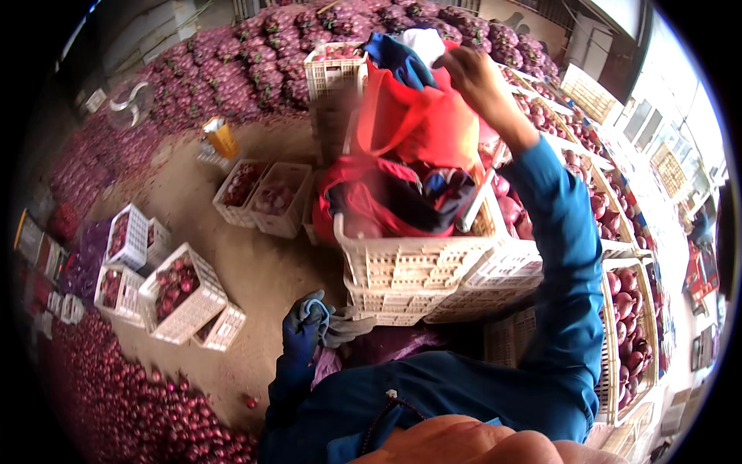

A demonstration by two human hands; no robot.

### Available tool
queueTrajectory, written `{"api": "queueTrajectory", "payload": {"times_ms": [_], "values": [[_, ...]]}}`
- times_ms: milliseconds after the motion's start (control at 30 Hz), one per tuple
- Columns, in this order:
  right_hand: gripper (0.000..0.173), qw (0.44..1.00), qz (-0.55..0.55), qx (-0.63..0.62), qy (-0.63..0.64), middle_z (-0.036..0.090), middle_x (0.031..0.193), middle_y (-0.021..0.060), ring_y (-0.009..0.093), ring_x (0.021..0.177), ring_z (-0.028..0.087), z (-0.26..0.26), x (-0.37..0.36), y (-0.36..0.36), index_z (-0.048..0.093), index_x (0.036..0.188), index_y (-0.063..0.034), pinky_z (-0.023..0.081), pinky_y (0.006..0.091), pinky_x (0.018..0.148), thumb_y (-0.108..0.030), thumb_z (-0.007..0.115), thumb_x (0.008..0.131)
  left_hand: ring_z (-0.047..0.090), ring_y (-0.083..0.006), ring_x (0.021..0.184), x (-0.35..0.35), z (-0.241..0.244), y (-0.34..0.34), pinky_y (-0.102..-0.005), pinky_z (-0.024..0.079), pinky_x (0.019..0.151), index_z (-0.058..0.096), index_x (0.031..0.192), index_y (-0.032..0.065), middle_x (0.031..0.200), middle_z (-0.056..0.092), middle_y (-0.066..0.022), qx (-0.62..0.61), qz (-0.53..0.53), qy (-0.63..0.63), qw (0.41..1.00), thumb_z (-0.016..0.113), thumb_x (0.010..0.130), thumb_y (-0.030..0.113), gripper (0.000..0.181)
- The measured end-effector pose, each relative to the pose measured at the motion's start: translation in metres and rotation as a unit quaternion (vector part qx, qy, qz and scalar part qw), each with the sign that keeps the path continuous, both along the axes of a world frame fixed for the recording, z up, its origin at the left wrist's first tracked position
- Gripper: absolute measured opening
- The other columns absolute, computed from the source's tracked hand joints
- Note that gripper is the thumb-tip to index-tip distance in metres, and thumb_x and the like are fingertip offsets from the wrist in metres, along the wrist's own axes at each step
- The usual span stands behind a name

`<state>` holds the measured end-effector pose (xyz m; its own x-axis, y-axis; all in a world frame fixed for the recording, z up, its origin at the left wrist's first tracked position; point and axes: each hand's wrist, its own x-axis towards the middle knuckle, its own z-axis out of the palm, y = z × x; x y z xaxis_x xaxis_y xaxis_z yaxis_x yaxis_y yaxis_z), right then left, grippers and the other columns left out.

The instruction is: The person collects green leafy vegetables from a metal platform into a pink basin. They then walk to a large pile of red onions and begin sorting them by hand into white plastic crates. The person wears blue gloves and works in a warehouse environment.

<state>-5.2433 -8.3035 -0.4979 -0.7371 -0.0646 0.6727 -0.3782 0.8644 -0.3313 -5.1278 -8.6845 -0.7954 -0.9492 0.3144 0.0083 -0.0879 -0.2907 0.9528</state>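
My left hand [307,322], in a dark blue work glove, is closed round a loose grey glove [345,326] with a light blue cuff, beside the stacked crates. My bare right hand [472,72] is raised at the far edge of a red fabric bag [437,127]. Its fingers are bent at the bag's rim; whether they grip anything is unclear. Blue cloth [400,58] and a white item [424,45] stick out of the bag's top. The bag and a red and black garment or bag [394,200] lie on a cream plastic crate [411,255].
Crates of red onions [629,325] stand at my right. More onion crates [179,296] stand on the floor at left, near a loose onion heap [133,400]. Filled mesh sacks [220,69] line the back. A fan [130,105] and a yellow container [221,139] are at the far left.
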Motion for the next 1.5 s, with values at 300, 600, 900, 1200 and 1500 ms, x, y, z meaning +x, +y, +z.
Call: {"api": "queueTrajectory", "payload": {"times_ms": [300, 600, 900, 1200, 1500], "values": [[0.055, 0.918, -0.196, 0.259, -0.226, 0.067, 0.074, 0.0159, 0.023, 0.077, 0.065, -0.043, -0.174, 0.108, 0.070, 0.086, -0.0001, 0.048, 0.0338, 0.073, -0.054, 0.065, 0.076, 0.064, -0.0171, 0.077, -0.189, 0.109, 0.018, -0.0271, 0.052, 0.068, 0.044, 0.128, -0.0044, 0.090, 0.064, -0.0093, 0.071, -0.147, 0.172, 0.972, 0.058, 0.091, 0.022, 0.048], [0.022, 0.965, -0.068, -0.027, -0.253, 0.065, 0.065, 0.0068, 0.013, 0.055, 0.061, 0.020, -0.135, 0.038, 0.068, 0.090, 0.0014, 0.049, 0.0261, 0.053, -0.019, 0.060, 0.085, 0.062, -0.0128, 0.081, -0.311, 0.241, 0.129, -0.0260, 0.051, 0.072, 0.033, 0.139, 0.0027, 0.096, 0.058, -0.0071, -0.055, -0.206, 0.441, 0.872, 0.052, 0.084, -0.001, 0.059], [0.032, 0.979, -0.015, 0.118, -0.168, 0.064, 0.074, 0.0118, 0.017, 0.068, 0.062, 0.010, -0.131, 0.033, 0.065, 0.095, -0.0027, 0.049, 0.0324, 0.064, -0.034, 0.062, 0.088, 0.060, -0.0153, 0.081, -0.377, 0.264, 0.222, -0.0262, 0.051, 0.070, 0.046, 0.108, -0.0007, 0.085, 0.054, -0.0060, 0.034, -0.406, 0.207, 0.890, 0.068, 0.077, 0.034, 0.051], [0.037, 0.839, 0.118, -0.138, -0.513, 0.054, 0.097, 0.0055, 0.014, 0.084, 0.052, -0.017, -0.123, 0.072, 0.047, 0.128, -0.0053, 0.044, 0.0266, 0.075, -0.017, 0.050, 0.092, 0.049, -0.0153, 0.062, -0.415, 0.220, 0.153, -0.0270, 0.046, 0.060, 0.047, 0.105, 0.0019, 0.075, 0.050, -0.0056, 0.248, -0.263, 0.234, 0.903, 0.057, 0.085, 0.028, 0.034], [0.024, 0.807, 0.105, 0.050, -0.579, 0.063, 0.095, 0.0112, 0.023, 0.090, 0.059, -0.061, -0.130, 0.019, 0.061, 0.105, -0.0090, 0.046, 0.0331, 0.079, -0.010, 0.053, 0.083, 0.040, -0.0094, 0.054, -0.389, 0.189, 0.109, -0.0218, 0.036, 0.056, 0.049, 0.094, 0.0091, 0.065, 0.046, -0.0006, 0.207, -0.112, 0.231, 0.944, 0.048, 0.092, 0.027, 0.018]]}}
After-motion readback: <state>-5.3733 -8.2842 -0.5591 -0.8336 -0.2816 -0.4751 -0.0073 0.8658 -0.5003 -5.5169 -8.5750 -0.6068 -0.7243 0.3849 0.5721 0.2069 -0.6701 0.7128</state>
